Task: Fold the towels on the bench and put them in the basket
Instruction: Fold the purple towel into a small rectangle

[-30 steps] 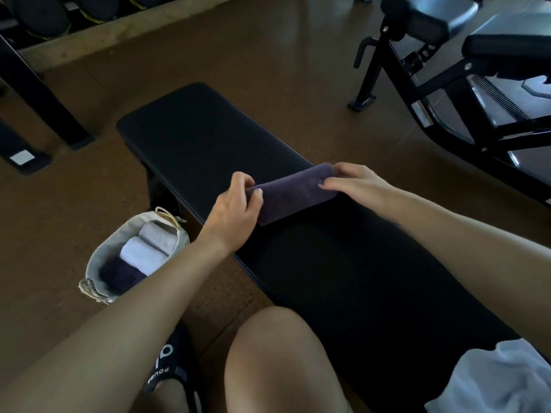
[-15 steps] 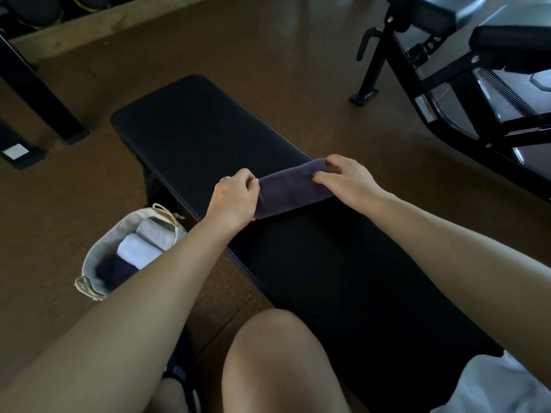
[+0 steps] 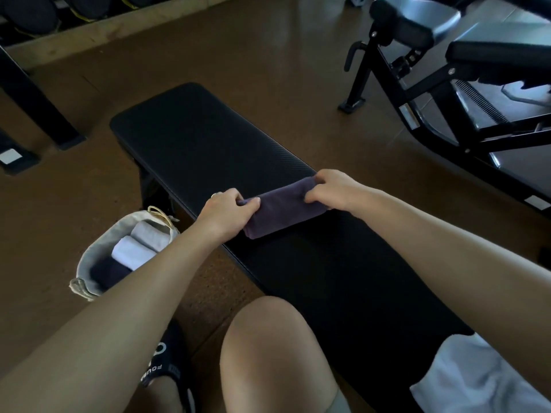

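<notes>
1. A dark purple towel (image 3: pixel 284 208), rolled or folded into a thick bar, lies across the black padded bench (image 3: pixel 190 135), near its middle and tilted so its right end sits farther from the person.
2. The left hand (image 3: pixel 228 211) grips the towel's left end: fingers curled over the top, thumb pinching the cloth's corner from the near side. A ring shows on one finger.
3. The right hand (image 3: pixel 335 189) grips the right end, fingers curled down over the far edge and closed on the fabric.
4. Both hands are closed tight on the towel, which rests on the bench surface between them.
5. A round, pale grey fabric basket (image 3: pixel 98 251) with a folded-down rim and a yellowish cord loop at its far edge stands on the brown floor (image 3: pixel 268 64), just beside the bench's left side.
6. Inside it lie three rolled towels side by side: a light grey towel (image 3: pixel 150 234) farthest away, a white towel (image 3: pixel 129 253) in the middle, and a dark navy towel (image 3: pixel 105 274) nearest; the left forearm hides part of the basket.
7. The person sits astride the bench; a bare knee (image 3: pixel 265 338), white shorts (image 3: pixel 477 380) and a black shoe (image 3: pixel 167 365) with white lettering show at the bottom.
8. A black-framed exercise machine (image 3: pixel 441 93) with padded parts stands to the right, well apart from the bench.
</notes>
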The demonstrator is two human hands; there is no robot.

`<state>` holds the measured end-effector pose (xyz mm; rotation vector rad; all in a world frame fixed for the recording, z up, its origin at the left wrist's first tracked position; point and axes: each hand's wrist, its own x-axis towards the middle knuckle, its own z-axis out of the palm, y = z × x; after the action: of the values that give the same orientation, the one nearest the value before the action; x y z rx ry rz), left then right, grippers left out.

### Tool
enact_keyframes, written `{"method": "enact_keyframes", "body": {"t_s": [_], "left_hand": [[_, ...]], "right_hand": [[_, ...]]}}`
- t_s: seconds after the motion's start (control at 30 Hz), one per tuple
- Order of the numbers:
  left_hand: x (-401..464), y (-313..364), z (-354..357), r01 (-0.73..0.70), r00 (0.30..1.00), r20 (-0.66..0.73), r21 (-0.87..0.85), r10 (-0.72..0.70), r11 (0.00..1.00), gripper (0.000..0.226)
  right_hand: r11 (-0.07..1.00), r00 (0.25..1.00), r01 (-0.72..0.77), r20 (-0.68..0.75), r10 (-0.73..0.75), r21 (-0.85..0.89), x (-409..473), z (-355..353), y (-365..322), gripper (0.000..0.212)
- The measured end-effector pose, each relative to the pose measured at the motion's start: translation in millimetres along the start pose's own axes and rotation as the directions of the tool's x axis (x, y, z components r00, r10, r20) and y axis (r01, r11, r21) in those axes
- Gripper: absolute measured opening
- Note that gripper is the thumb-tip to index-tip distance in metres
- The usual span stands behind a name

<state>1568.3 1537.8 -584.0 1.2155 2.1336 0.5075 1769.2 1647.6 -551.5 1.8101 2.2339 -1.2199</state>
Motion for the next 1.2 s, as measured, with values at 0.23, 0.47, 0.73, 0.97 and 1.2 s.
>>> {"method": "enact_keyframes", "body": {"t_s": [0.23,0.47,0.73,0.97,1.2], "left_hand": [[-34.2,-18.6,2.0,0.287,0.948,-0.102,-0.133,-0.302,0.949,0.082],[-62.8,-50.6,-18.5,0.427,0.904,0.310,-0.700,-0.295,0.572,0.034],[-70.1,-76.9,-87.2,0.338,0.938,0.223,-0.758,-0.265,0.558,0.038],[-46.1,-139.4,-155.3,0.295,0.940,0.142,-0.793,-0.310,0.532,0.030],[16.3,-238.8,-165.7,0.168,0.894,-0.177,-0.721,-0.412,0.672,0.039]], "right_hand": [[0.998,0.976,-0.044,0.214,0.035,0.039,-31.9,19.2,-9.0,0.043],[0.998,0.952,-0.028,0.305,0.011,0.050,-58.3,52.3,-24.5,0.035],[0.974,0.911,0.051,0.388,-0.136,0.220,-70.4,89.8,-73.7,0.029],[0.819,0.850,-0.073,0.465,-0.247,0.569,-52.3,153.2,-148.1,0.016],[0.937,0.880,0.019,0.440,-0.181,0.348,18.7,251.0,-201.6,0.047]]}}
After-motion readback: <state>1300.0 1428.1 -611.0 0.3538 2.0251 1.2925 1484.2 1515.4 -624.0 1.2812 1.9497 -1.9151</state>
